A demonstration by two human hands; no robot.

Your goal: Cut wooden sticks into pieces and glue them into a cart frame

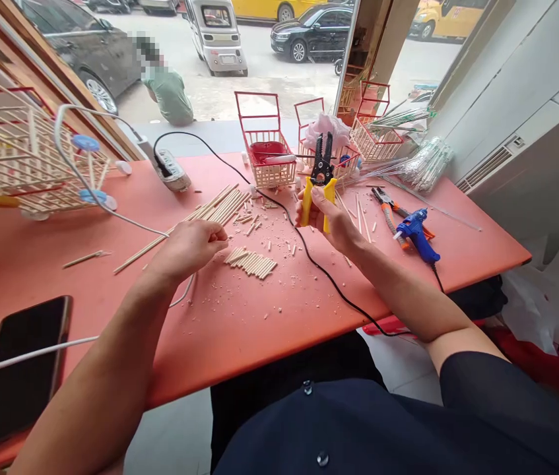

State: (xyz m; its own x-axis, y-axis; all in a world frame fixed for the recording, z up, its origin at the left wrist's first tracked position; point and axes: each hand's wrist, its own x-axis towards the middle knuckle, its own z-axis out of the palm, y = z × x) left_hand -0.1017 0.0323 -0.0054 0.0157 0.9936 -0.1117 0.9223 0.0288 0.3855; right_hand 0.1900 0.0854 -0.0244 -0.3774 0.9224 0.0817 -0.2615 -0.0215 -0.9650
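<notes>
No legible text, brands or numbers anywhere. Plate on the white three-wheeler [224, 41] outside: too small and blurred to read. Reddish marks on the yellow bus [450, 18], top right: can't make them out. Green marks on the clear-wrapped bundle [428, 163] at the back right of the surface [239, 330]: could be print, can't tell.
</notes>
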